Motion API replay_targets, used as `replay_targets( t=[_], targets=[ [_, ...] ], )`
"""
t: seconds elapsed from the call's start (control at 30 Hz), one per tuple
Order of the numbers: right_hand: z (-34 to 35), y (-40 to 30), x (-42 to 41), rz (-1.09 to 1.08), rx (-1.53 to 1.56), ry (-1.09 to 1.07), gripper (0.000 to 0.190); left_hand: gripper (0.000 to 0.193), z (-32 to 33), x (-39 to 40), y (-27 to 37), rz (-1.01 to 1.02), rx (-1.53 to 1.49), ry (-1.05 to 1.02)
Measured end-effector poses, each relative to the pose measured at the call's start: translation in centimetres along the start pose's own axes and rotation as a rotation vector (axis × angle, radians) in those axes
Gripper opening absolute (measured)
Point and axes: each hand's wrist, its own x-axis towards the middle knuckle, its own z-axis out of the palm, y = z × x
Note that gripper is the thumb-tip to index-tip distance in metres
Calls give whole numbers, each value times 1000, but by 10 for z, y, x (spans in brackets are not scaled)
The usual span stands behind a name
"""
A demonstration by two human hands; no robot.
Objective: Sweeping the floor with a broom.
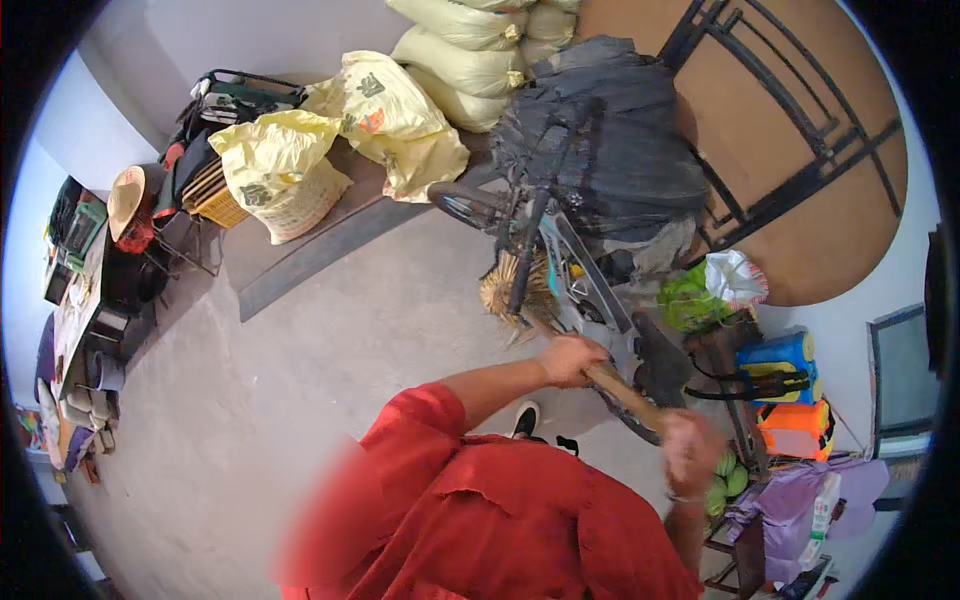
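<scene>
Both of my hands are closed around the wooden handle of a straw broom (624, 394). My left hand (574, 360) grips it lower down, nearer the broom's head. Higher up, close to my body, my right hand (690, 450) holds the handle and looks slightly blurred. The fanned straw head (499, 291) is on the concrete floor (337, 322) beside a bicycle (592, 262). Part of the straw is hidden behind the bicycle's handlebar grip. The bicycle's grey and turquoise frame stands just beyond my hands.
Pale yellow sacks (281, 172) rest on a dark low platform (322, 262). A dark tarp (615, 127) covers something behind the bicycle. On the right are a blue sprayer tank (776, 367), an orange container (795, 430) and green melons (724, 480). A cluttered table (75, 322) stands at left.
</scene>
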Motion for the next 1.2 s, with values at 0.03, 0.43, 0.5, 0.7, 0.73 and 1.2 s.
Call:
replay_targets(
  t=[0.03,0.43,0.5,0.7,0.73,1.2],
  targets=[
    [39,-1,4,8,144,-46,11,26,12,-17,-35,-43,24,3],
    [191,-36,26,141,631,-524,21,19,-39,-220,-123,-656,324,-58],
    [225,-49,17,161,605,-606,22,18,-58,-261,-123,-782,369,-277],
    [236,-58,49,555,906,-608,25,18,-137,-263,-86,-831,320,-380],
    [222,-57,66,550,871,-586,25,20,-143,-256,-80,-737,322,-274],
    [104,-102,171,-60,300,-89,12,26,-199,-116,-77,-158,318,381]
  ],
)
